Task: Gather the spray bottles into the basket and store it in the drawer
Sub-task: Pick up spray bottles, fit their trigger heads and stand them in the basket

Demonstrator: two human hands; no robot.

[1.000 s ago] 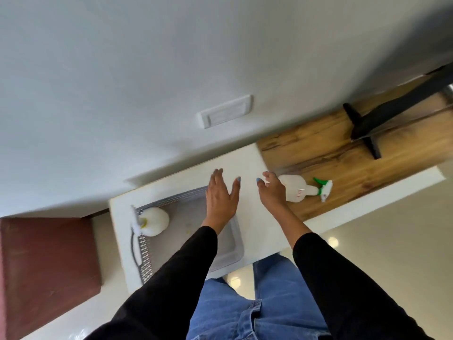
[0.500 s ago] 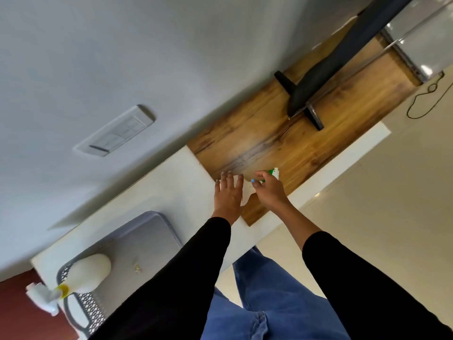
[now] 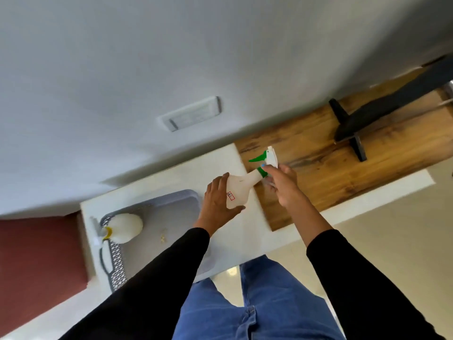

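A white spray bottle with a green trigger point(image 3: 241, 186) is lifted above the white counter, held by both hands. My left hand point(image 3: 217, 204) cups its round body from below. My right hand point(image 3: 282, 185) grips its neck just under the green and white nozzle. To the left, a grey perforated basket point(image 3: 117, 271) lies on the counter. Inside it, at its left end, lies a second white spray bottle with a yellow collar point(image 3: 125, 228).
The white counter point(image 3: 245, 229) joins a wooden top point(image 3: 318, 173) on the right, where a black stand foot point(image 3: 353, 133) rests. A grey wall with a white switch plate point(image 3: 190, 114) rises behind. A dark red cabinet point(image 3: 36, 266) sits at the left.
Both hands have closed on the green-trigger bottle and lifted it off the wooden top, carrying it left over the white counter toward the basket. The camera view swung back to the left.
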